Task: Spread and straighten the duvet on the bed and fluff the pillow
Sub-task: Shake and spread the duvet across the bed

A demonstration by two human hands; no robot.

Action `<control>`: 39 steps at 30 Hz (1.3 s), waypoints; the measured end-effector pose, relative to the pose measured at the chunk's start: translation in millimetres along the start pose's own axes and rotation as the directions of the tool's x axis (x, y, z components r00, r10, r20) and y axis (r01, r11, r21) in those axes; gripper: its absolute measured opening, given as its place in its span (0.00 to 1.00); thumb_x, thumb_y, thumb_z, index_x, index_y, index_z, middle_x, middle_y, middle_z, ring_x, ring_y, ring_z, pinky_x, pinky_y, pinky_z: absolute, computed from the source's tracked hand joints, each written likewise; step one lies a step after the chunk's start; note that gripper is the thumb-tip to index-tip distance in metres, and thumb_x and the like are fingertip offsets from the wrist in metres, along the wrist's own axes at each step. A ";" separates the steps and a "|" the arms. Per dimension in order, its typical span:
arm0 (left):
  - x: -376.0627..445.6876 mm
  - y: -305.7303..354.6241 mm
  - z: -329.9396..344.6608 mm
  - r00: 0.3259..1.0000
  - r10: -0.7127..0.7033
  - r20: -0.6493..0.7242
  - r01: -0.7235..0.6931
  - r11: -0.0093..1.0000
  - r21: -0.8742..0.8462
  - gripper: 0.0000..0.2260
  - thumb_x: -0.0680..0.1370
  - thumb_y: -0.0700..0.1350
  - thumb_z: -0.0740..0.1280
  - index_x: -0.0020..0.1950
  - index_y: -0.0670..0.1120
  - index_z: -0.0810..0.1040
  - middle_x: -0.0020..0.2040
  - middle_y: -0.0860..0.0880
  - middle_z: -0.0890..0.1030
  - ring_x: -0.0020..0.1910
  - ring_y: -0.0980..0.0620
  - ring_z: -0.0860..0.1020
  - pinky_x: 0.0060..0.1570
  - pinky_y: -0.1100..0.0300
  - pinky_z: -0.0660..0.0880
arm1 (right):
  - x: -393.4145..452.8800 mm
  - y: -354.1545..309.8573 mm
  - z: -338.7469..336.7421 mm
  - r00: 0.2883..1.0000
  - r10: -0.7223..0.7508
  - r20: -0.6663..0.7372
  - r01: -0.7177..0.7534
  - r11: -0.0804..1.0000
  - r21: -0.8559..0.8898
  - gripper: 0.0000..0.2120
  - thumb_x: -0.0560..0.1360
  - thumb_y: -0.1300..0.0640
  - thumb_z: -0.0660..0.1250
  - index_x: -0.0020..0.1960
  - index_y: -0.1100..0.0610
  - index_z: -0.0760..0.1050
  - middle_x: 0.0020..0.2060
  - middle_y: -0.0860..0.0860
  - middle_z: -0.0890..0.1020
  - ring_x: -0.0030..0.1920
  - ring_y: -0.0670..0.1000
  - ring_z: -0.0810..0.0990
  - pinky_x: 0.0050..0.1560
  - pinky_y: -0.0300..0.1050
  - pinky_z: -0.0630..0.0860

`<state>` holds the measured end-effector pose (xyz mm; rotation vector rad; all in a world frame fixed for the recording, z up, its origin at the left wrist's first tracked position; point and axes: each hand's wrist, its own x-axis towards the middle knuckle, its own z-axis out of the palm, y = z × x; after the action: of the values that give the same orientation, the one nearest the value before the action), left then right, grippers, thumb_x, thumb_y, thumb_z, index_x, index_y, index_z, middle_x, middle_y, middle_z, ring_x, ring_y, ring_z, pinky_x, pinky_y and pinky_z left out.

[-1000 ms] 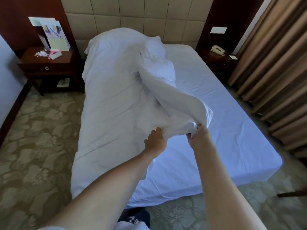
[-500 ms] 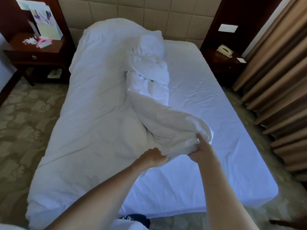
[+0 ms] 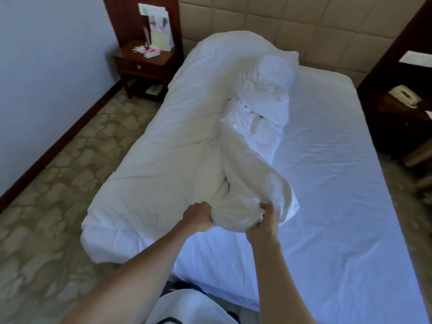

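While both hands hold bunched fold, duvet (image 3: 182, 146) sits piled on left half of bed (image 3: 339, 183), right half bare sheet. Left hand (image 3: 198, 218) curled tight on cloth. Right hand (image 3: 265, 224) curled tight on same fold, just beside left. To do it well, I think: pull fold over to bare side, keep hands apart so edge goes flat, shake out lumps. Pillow (image 3: 274, 71) near headboard, half under twisted duvet. Papers on nightstand (image 3: 142, 59) too blurry to read. No brand seen.
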<state>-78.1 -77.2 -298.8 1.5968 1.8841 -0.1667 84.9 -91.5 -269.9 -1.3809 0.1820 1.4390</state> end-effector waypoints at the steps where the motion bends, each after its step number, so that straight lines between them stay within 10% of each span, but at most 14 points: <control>1: -11.6 2.9 4.3 1.000 0.011 -0.027 -0.011 1.000 0.019 0.14 0.74 0.46 0.66 0.57 0.44 0.78 0.56 0.43 0.82 0.57 0.40 0.80 0.45 0.56 0.74 | -6.0 1.3 -12.4 1.000 0.019 0.001 -0.019 1.000 -0.001 0.16 0.69 0.56 0.68 0.56 0.55 0.75 0.46 0.48 0.79 0.43 0.51 0.79 0.35 0.40 0.75; 20: -183.6 56.0 103.2 0.967 0.109 -0.230 -0.061 0.976 0.207 0.08 0.73 0.38 0.64 0.50 0.43 0.78 0.53 0.42 0.82 0.53 0.40 0.80 0.45 0.56 0.71 | -117.4 -20.9 -186.4 0.999 -0.003 -0.055 0.006 0.998 0.063 0.07 0.68 0.61 0.69 0.45 0.55 0.73 0.39 0.49 0.76 0.41 0.51 0.76 0.35 0.40 0.74; 27: -221.7 45.3 124.8 0.965 0.127 -0.230 -0.091 0.982 0.162 0.07 0.71 0.36 0.63 0.37 0.47 0.69 0.34 0.49 0.73 0.48 0.42 0.80 0.40 0.58 0.68 | -138.2 -17.0 -201.1 0.987 -0.121 -0.106 0.127 0.991 0.050 0.10 0.67 0.62 0.68 0.48 0.56 0.77 0.34 0.48 0.76 0.34 0.50 0.74 0.29 0.38 0.73; 35: -208.1 53.6 125.8 0.975 0.217 0.040 -0.211 0.970 -0.118 0.14 0.70 0.37 0.62 0.54 0.48 0.70 0.48 0.49 0.75 0.46 0.47 0.74 0.44 0.57 0.69 | -126.1 -19.5 -222.3 0.969 -0.181 -0.170 0.160 0.978 -0.132 0.06 0.70 0.62 0.68 0.43 0.56 0.72 0.30 0.49 0.66 0.28 0.48 0.61 0.27 0.39 0.61; 39: -198.7 71.6 118.4 0.970 0.243 0.026 -0.198 0.845 -0.496 0.25 0.67 0.43 0.65 0.64 0.50 0.67 0.51 0.49 0.74 0.46 0.51 0.74 0.50 0.54 0.74 | -120.8 -18.0 -215.4 0.943 -0.330 -0.043 0.303 0.905 -0.298 0.05 0.70 0.65 0.68 0.40 0.56 0.74 0.32 0.50 0.74 0.32 0.52 0.72 0.30 0.42 0.69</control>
<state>42.6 -283.4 -260.0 1.4033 1.4994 0.3178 200.9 -307.1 -233.0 -1.6309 -0.1963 1.1586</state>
